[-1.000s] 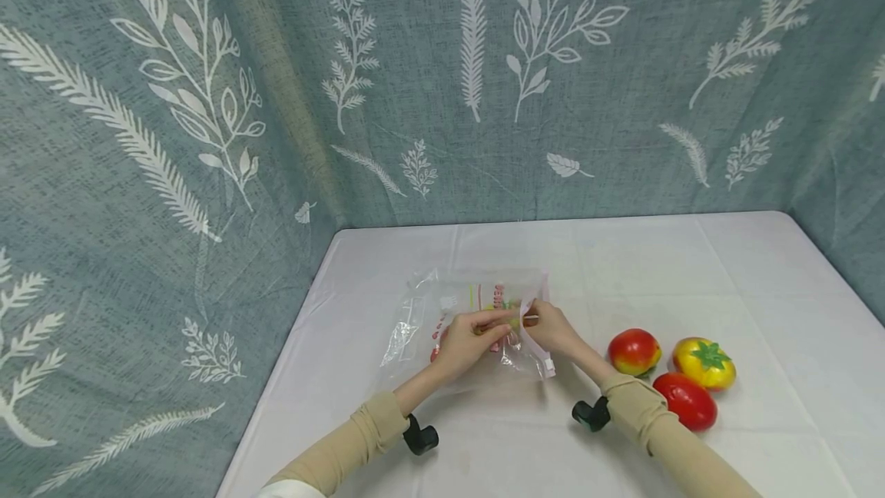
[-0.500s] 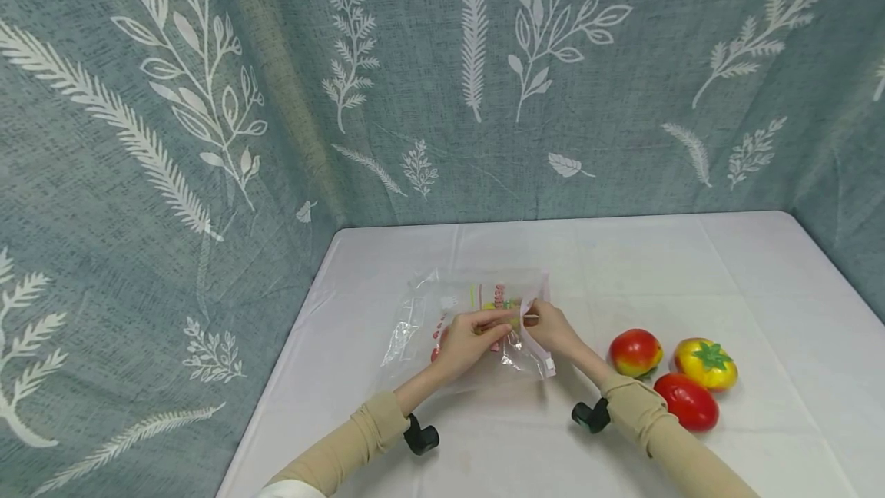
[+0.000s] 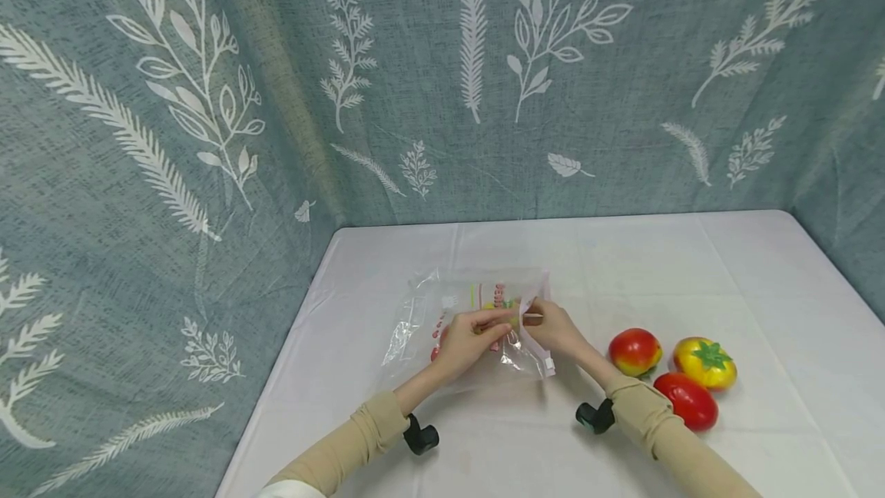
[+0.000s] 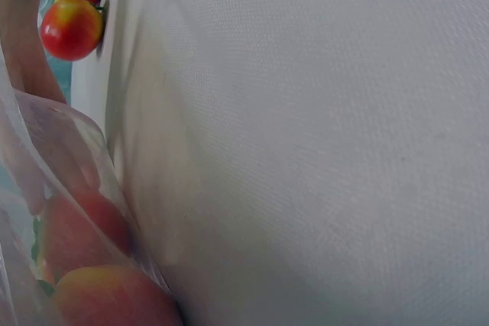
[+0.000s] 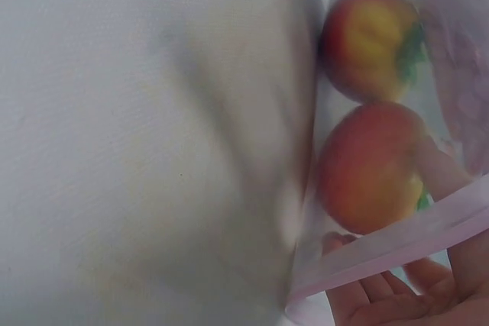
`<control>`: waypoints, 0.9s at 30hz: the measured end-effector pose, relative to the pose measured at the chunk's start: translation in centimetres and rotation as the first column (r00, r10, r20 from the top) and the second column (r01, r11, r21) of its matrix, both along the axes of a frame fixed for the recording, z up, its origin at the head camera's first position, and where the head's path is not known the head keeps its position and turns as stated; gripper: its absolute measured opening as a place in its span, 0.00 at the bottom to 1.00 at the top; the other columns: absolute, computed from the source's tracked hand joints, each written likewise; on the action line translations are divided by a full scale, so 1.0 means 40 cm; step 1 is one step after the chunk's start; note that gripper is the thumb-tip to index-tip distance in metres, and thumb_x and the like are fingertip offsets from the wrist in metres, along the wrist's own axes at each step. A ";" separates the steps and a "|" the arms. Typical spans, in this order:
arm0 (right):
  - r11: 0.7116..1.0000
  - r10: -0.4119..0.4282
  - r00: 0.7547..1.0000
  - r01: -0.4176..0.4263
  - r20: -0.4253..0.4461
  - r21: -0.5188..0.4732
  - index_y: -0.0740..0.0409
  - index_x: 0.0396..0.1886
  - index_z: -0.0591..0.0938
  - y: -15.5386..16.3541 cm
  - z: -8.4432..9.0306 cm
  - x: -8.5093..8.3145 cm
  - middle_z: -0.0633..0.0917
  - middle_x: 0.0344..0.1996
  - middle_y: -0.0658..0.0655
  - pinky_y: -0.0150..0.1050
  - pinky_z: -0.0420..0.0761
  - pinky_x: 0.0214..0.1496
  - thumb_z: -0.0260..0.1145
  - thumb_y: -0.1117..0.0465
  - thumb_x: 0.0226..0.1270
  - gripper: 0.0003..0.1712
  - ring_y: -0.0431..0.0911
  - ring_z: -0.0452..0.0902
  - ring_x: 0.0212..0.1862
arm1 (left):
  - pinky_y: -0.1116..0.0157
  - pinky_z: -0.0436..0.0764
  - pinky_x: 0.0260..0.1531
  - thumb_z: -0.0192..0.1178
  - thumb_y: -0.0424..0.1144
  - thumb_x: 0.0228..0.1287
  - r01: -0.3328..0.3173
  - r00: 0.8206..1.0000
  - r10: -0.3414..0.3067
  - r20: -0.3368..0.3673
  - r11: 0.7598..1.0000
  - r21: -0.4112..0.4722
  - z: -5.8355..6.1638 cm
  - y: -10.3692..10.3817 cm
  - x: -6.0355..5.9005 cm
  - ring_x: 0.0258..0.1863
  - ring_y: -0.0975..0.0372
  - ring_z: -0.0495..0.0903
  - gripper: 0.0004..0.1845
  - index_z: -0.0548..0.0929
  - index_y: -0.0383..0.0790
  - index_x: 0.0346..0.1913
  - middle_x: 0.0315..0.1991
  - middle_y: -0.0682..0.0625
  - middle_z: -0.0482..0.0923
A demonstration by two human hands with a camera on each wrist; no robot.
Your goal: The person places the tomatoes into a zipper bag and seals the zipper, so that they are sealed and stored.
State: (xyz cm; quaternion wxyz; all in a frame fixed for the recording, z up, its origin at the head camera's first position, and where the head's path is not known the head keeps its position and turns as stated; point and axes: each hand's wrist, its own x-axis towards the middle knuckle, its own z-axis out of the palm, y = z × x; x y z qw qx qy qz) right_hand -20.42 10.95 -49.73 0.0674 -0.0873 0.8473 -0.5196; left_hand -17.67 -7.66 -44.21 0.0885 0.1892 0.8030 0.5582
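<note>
A clear zip bag [image 3: 408, 329] with red print and a pink-edged mouth lies on the table in the head view. Two red-and-yellow fruits with green leaves show through its plastic in the right wrist view, an upper one [image 5: 367, 43] and a lower one [image 5: 367, 169]. My left hand [image 3: 465, 343] pinches the bag near its mouth, thumb and fingers close together. Reaching through that mouth, my right hand [image 3: 551, 327] grips the lower fruit, thumb at one side and fingertips at its base. The left wrist view does not show the left hand.
Right of the bag, beside my right forearm, sit a red-and-yellow fruit [image 3: 634, 352], a yellow one [image 3: 705, 363] with a green star-shaped top and a red oval one [image 3: 686, 402]. A leaf-patterned blue-green curtain [image 3: 415, 60] stands behind the white-covered table [image 3: 622, 267].
My right forearm has shifted slightly to the right. Both hands keep their places at the bag, and the fruits on the table have not moved.
</note>
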 end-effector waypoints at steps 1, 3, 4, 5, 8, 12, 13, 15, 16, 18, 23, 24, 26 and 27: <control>1.000 -0.001 1.000 0.001 -0.001 -0.004 0.73 0.53 0.75 0.000 0.002 0.001 0.77 0.53 0.76 0.47 0.81 0.50 0.64 0.70 0.56 0.23 0.64 0.79 0.51 | 0.79 0.69 0.20 0.62 0.34 0.62 -0.001 1.000 0.001 -0.001 1.000 -0.001 0.000 0.000 0.000 0.21 0.68 0.74 0.15 0.82 0.38 0.52 0.35 0.39 0.85; 1.000 -0.002 1.000 0.002 -0.002 -0.009 0.73 0.54 0.74 0.002 0.005 0.003 0.77 0.53 0.76 0.47 0.81 0.50 0.63 0.70 0.56 0.24 0.64 0.79 0.52 | 0.79 0.69 0.20 0.62 0.34 0.62 0.002 1.000 -0.002 -0.002 1.000 0.002 -0.002 -0.001 -0.001 0.20 0.68 0.74 0.15 0.82 0.38 0.52 0.34 0.38 0.85; 1.000 -0.001 1.000 0.001 -0.003 -0.011 0.73 0.54 0.74 0.003 0.006 0.004 0.77 0.54 0.76 0.47 0.81 0.51 0.63 0.70 0.56 0.24 0.64 0.78 0.52 | 0.79 0.69 0.20 0.61 0.34 0.62 0.004 1.000 -0.004 -0.002 1.000 0.005 -0.002 -0.001 -0.002 0.20 0.68 0.73 0.15 0.83 0.38 0.52 0.33 0.38 0.85; 1.000 -0.003 1.000 0.003 -0.001 -0.015 0.73 0.54 0.74 0.004 0.008 0.005 0.77 0.54 0.76 0.47 0.81 0.51 0.63 0.70 0.56 0.24 0.64 0.78 0.52 | 0.79 0.69 0.20 0.61 0.34 0.63 0.006 1.000 -0.006 -0.004 1.000 0.006 -0.002 -0.002 -0.002 0.20 0.68 0.73 0.15 0.83 0.38 0.52 0.33 0.38 0.85; 1.000 -0.008 1.000 0.008 0.006 -0.024 0.73 0.54 0.74 0.006 0.011 0.008 0.77 0.54 0.76 0.47 0.81 0.52 0.62 0.70 0.57 0.24 0.64 0.78 0.53 | 0.79 0.68 0.20 0.61 0.34 0.63 0.009 1.000 -0.009 -0.012 1.000 0.004 -0.002 -0.003 -0.003 0.20 0.67 0.73 0.15 0.83 0.38 0.52 0.34 0.38 0.85; 1.000 -0.005 1.000 0.005 0.002 -0.025 0.72 0.52 0.75 0.010 0.010 0.011 0.77 0.53 0.75 0.46 0.80 0.52 0.62 0.69 0.59 0.20 0.64 0.77 0.54 | 0.79 0.67 0.19 0.61 0.34 0.63 0.008 1.000 -0.008 -0.014 1.000 0.004 -0.001 -0.003 -0.003 0.20 0.66 0.72 0.15 0.83 0.37 0.52 0.35 0.38 0.85; 1.000 -0.002 1.000 0.002 -0.003 -0.021 0.72 0.51 0.75 0.011 0.009 0.011 0.78 0.53 0.75 0.46 0.80 0.52 0.62 0.69 0.59 0.19 0.64 0.77 0.54 | 0.79 0.66 0.18 0.61 0.34 0.63 0.009 1.000 -0.009 -0.010 1.000 0.008 -0.001 -0.002 -0.003 0.20 0.66 0.72 0.15 0.82 0.37 0.52 0.34 0.37 0.85; 1.000 0.004 1.000 -0.004 -0.009 -0.017 0.71 0.50 0.75 0.014 0.008 0.012 0.78 0.53 0.75 0.46 0.80 0.53 0.62 0.69 0.60 0.18 0.64 0.77 0.55 | 0.79 0.66 0.18 0.61 0.34 0.63 0.010 1.000 -0.010 -0.005 1.000 0.014 0.000 -0.001 -0.003 0.20 0.65 0.73 0.15 0.82 0.37 0.52 0.33 0.36 0.84; 1.000 0.006 1.000 -0.007 -0.011 -0.016 0.71 0.50 0.75 0.015 0.008 0.013 0.78 0.53 0.75 0.46 0.80 0.53 0.62 0.69 0.60 0.18 0.64 0.76 0.55 | 0.79 0.66 0.18 0.61 0.34 0.63 0.010 1.000 -0.010 -0.002 1.000 0.016 0.001 -0.001 -0.002 0.20 0.65 0.73 0.15 0.82 0.37 0.53 0.32 0.36 0.84; 1.000 0.005 1.000 -0.006 -0.005 -0.023 0.71 0.51 0.75 0.017 0.010 0.015 0.77 0.53 0.75 0.47 0.79 0.54 0.63 0.68 0.61 0.19 0.65 0.76 0.56 | 0.79 0.66 0.18 0.61 0.34 0.63 0.011 1.000 -0.011 0.004 1.000 0.020 0.003 -0.001 -0.001 0.21 0.65 0.73 0.15 0.82 0.36 0.53 0.31 0.35 0.83; 0.999 0.012 1.000 -0.011 0.018 -0.035 0.69 0.54 0.74 0.026 0.016 0.023 0.76 0.56 0.74 0.48 0.79 0.55 0.64 0.65 0.62 0.22 0.65 0.74 0.57 | 0.78 0.65 0.18 0.61 0.34 0.63 0.010 1.000 -0.010 0.008 1.000 0.018 0.003 0.000 -0.001 0.21 0.66 0.73 0.15 0.82 0.37 0.53 0.32 0.35 0.84; 0.999 0.017 1.000 -0.017 0.020 -0.032 0.69 0.55 0.74 0.029 0.018 0.025 0.76 0.57 0.74 0.49 0.79 0.55 0.65 0.64 0.62 0.23 0.65 0.74 0.57 | 0.78 0.65 0.18 0.60 0.34 0.64 0.009 1.000 -0.009 0.009 1.000 0.018 0.002 0.000 -0.001 0.21 0.66 0.73 0.15 0.82 0.37 0.53 0.32 0.36 0.84; 0.999 0.022 0.999 -0.021 0.026 -0.029 0.70 0.58 0.72 0.034 0.022 0.029 0.75 0.58 0.74 0.49 0.78 0.55 0.65 0.63 0.62 0.26 0.65 0.74 0.58 | 0.78 0.65 0.18 0.61 0.34 0.63 0.006 1.000 -0.006 0.009 1.000 0.013 0.002 0.000 -0.001 0.21 0.65 0.73 0.15 0.82 0.37 0.53 0.33 0.36 0.84; 0.999 0.021 0.999 -0.021 0.031 -0.029 0.70 0.60 0.71 0.036 0.025 0.031 0.74 0.58 0.74 0.49 0.78 0.55 0.65 0.63 0.63 0.27 0.66 0.73 0.58 | 0.78 0.65 0.17 0.61 0.34 0.63 0.003 1.000 -0.003 0.010 1.000 0.010 0.002 0.000 -0.001 0.21 0.65 0.73 0.15 0.82 0.37 0.53 0.32 0.36 0.84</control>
